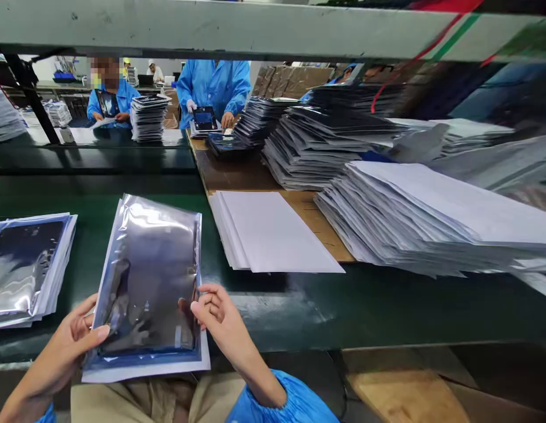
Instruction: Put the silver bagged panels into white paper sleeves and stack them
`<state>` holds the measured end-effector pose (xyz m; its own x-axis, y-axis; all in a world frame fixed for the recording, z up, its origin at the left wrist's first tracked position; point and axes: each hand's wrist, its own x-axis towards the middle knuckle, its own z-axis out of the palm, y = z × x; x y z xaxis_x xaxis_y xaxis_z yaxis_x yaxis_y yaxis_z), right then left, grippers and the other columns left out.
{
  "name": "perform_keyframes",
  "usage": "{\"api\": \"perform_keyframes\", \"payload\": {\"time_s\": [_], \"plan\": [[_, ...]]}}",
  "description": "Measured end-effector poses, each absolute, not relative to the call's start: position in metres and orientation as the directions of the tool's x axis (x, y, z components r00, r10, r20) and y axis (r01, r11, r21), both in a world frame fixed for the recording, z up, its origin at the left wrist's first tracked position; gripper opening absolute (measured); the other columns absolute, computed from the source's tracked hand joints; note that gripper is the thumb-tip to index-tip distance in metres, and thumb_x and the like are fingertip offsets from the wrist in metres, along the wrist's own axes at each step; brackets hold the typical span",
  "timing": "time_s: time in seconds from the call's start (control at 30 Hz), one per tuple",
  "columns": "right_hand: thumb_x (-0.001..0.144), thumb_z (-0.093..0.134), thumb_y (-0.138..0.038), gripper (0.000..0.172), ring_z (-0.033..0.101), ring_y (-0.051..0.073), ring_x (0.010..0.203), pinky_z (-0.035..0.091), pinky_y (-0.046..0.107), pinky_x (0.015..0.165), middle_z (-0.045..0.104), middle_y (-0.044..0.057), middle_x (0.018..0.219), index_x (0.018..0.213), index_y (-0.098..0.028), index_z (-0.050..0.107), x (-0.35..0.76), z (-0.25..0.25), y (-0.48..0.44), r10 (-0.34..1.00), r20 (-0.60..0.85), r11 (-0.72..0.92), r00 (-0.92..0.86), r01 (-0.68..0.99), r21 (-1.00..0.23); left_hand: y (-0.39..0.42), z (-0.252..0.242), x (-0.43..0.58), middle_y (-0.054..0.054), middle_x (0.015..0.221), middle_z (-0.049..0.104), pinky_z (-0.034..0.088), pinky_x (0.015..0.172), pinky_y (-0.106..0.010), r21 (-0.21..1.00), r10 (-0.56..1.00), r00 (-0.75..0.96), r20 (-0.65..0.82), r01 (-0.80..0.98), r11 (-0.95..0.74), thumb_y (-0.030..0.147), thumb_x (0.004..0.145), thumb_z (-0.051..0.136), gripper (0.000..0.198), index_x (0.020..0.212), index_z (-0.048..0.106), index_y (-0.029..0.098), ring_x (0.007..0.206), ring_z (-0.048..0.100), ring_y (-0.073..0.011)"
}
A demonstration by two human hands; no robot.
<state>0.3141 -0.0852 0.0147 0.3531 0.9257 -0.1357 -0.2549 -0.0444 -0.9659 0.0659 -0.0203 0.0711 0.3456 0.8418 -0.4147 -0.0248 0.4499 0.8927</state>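
Note:
A shiny silver anti-static bag [152, 276] with a dark flat item inside lies on a white sheet, at the near edge of the green bench [365, 305]. My left hand [74, 341] pinches its lower left edge, thumb on top. My right hand [218, 317] grips its right edge, fingers curled around the bag. Both sleeves are blue.
A pile of similar silver bags [26, 267] lies at the left. A small stack of white sheets [268, 232] and large fanned stacks of sheets [431, 223] and dark bagged items [326, 141] sit to the right. People in blue coats [213, 88] work farther along. A grey rail [255, 29] crosses overhead.

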Motion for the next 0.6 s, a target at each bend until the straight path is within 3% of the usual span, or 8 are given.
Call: {"api": "perform_keyframes", "payload": {"time_s": [0.1,0.17,0.27,0.37,0.47,0.6], "plan": [[0.067,0.075,-0.044,0.035,0.051,0.011,0.059,0.043,0.024,0.057,0.052,-0.005,0.068,0.083,-0.021,0.054,0.309,0.023,-0.094,0.889,-0.100,-0.021,0.446,-0.179,-0.984,-0.028,0.071,0.060,-0.005,0.085,0.075,0.054,0.061,-0.027,0.906,0.854,0.354,-0.382,-0.037,0.421,0.027,0.065,0.080,0.066,0.125,0.053,0.023,0.077,0.070,-0.0241],[0.074,0.069,-0.045,0.028,0.056,0.014,0.065,0.046,0.026,0.061,0.059,-0.002,0.071,0.081,-0.021,0.057,0.304,0.028,-0.099,0.922,-0.092,-0.031,0.376,-0.166,-0.986,-0.029,0.072,0.055,-0.005,0.082,0.074,0.055,0.064,-0.029,0.903,0.826,0.403,-0.394,-0.001,0.430,0.027,0.067,0.079,0.062,0.124,0.053,0.024,0.073,0.070,-0.0226],[0.080,0.063,-0.045,0.030,0.063,0.021,0.087,0.050,0.032,0.078,0.070,0.005,0.092,0.097,-0.020,0.062,0.296,0.033,-0.107,0.959,-0.080,-0.028,0.270,-0.192,-0.981,-0.029,0.072,0.054,-0.003,0.080,0.073,0.055,0.066,-0.030,0.904,0.809,0.434,-0.396,0.028,0.428,0.027,0.068,0.079,0.057,0.119,0.053,0.025,0.071,0.069,-0.0209],[0.079,0.064,-0.043,0.040,0.061,0.024,0.106,0.047,0.035,0.093,0.068,0.006,0.113,0.113,-0.022,0.059,0.292,0.031,-0.114,0.952,-0.077,-0.010,0.297,-0.223,-0.975,-0.030,0.074,0.061,-0.001,0.072,0.071,0.053,0.063,-0.026,0.906,0.837,0.379,-0.395,0.013,0.422,0.029,0.064,0.082,0.045,0.103,0.059,0.022,0.064,0.067,-0.0166],[0.080,0.063,-0.044,0.044,0.061,0.023,0.107,0.048,0.035,0.094,0.068,0.005,0.114,0.118,-0.022,0.057,0.293,0.025,-0.122,0.924,-0.113,-0.028,0.366,-0.230,-0.973,-0.029,0.075,0.067,0.004,0.052,0.060,0.043,0.046,-0.018,0.898,0.868,0.246,-0.431,0.020,0.440,0.042,0.060,0.081,0.038,0.075,0.056,0.018,0.045,0.054,-0.0097],[0.076,0.069,-0.044,0.050,0.065,0.025,0.102,0.053,0.032,0.086,0.072,0.006,0.107,0.119,-0.022,0.058,0.309,0.013,-0.147,0.865,-0.200,-0.089,0.460,-0.252,-0.964,-0.013,0.075,0.065,0.007,0.051,0.056,0.036,0.039,-0.018,0.914,0.912,0.129,-0.389,0.180,0.364,0.056,0.064,0.072,0.043,0.081,0.053,0.021,0.040,0.046,-0.0091]]}}
